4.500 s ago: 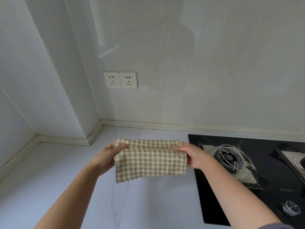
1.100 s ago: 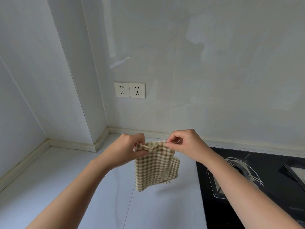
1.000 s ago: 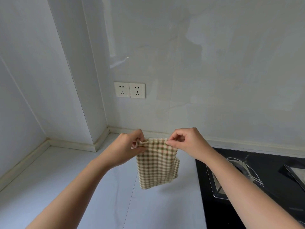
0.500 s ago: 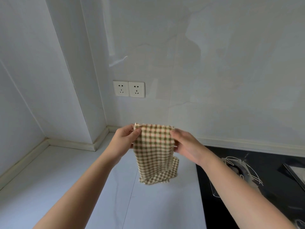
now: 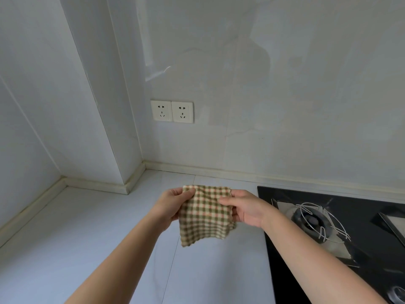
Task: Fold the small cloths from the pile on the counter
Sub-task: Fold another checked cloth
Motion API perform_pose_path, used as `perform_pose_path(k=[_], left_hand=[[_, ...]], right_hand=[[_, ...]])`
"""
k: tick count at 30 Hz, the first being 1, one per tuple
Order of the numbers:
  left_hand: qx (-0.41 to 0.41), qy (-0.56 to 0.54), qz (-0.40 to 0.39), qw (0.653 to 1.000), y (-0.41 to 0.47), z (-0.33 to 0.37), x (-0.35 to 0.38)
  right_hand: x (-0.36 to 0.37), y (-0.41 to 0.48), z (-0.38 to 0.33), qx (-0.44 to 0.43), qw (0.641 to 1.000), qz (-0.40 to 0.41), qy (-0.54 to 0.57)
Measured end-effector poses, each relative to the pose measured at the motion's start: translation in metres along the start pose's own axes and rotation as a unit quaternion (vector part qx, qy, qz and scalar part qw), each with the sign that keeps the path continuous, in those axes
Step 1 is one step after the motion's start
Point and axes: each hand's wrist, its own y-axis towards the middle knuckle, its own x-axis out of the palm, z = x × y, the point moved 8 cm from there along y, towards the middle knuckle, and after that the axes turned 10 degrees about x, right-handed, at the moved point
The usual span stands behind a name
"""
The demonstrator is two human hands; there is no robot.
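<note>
1. The checked cloth [image 5: 206, 216] has dropped lower and hangs narrower than seconds ago, apparently folded in half, in the air above the surface [image 5: 87, 227].
2. The left hand [image 5: 173, 205] and right hand [image 5: 245, 208] each pinch an upper side of it; probably one more fold to go.

The small cloth [image 5: 206, 218] is checked in olive green, cream and faint pink, with a wavy lower hem. It hangs upright above the pale surface [image 5: 98, 238], its lower edge free. The left hand [image 5: 171, 205] and right hand [image 5: 245, 209] pinch its 2 upper corners.
</note>
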Motion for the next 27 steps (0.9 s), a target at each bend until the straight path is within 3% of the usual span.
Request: perform_pose_path(k=[6, 13, 16, 19, 23, 27], left_hand=[[0.002, 0.011, -0.033, 0.999, -0.004, -0.002, 0.004], [0.09, -0.076, -0.105, 0.987, -0.009, 0.015, 0.01], [0.124, -0.047, -0.121, 0.984, -0.013, 0.028, 0.009], [0.161, 0.097, -0.097, 0.977, -0.014, 0.04, 0.006], [0.272, 0.272, -0.082, 0.919, -0.017, 0.058, 0.012], [0.386, 0.416, -0.127, 0.813, -0.028, 0.071, 0.035]], right_hand=[[-0.007, 0.006, 0.004, -0.009, 0.999, 0.021, 0.044], [-0.013, 0.001, -0.01, -0.074, 0.989, -0.043, 0.124], [-0.014, -0.013, -0.023, -0.148, 0.986, -0.078, 0.019], [-0.019, -0.02, -0.027, -0.18, 0.966, -0.039, -0.183], [-0.03, -0.023, -0.035, -0.22, 0.945, 0.034, -0.238], [-0.023, -0.024, -0.042, -0.242, 0.907, 0.1, -0.329]])
